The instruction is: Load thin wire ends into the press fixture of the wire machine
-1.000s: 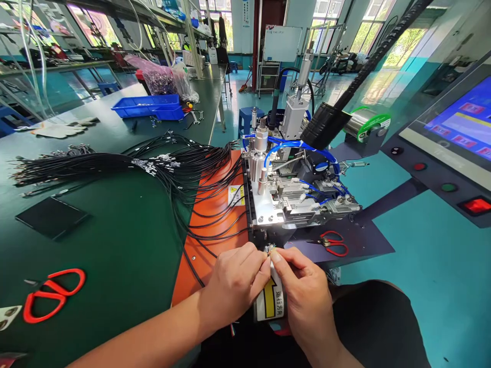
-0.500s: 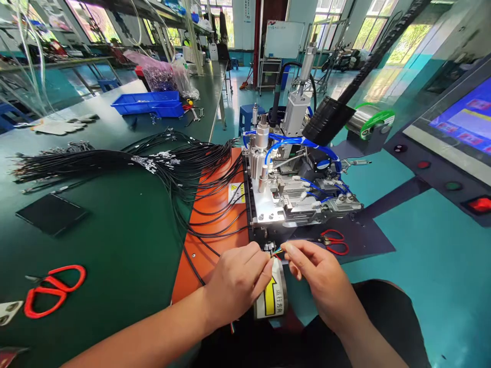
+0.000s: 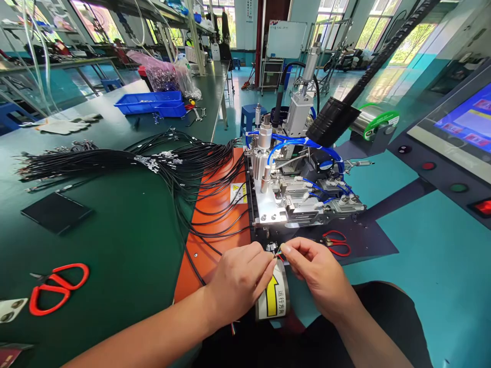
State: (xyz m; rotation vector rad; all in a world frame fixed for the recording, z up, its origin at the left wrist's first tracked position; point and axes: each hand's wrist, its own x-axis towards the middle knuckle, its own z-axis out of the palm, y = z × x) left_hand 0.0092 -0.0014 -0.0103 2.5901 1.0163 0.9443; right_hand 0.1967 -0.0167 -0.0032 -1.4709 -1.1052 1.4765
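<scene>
Your bare left hand (image 3: pixel 243 273) grips the thin multicoloured wires (image 3: pixel 279 252) at its two o'clock; your bare right hand (image 3: pixel 316 268), close against the left a second ago, has drawn slightly apart and pinches at their tips, the wires at its ten o'clock, so strands show between your fingertips (too small to count). Beyond, at one o'clock, stands the silver metal machine with blue tubes (image 3: pixel 303 202)

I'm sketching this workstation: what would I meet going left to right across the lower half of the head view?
Red-handled scissors at left → left hand → right hand → green button → lit red switch.
</scene>
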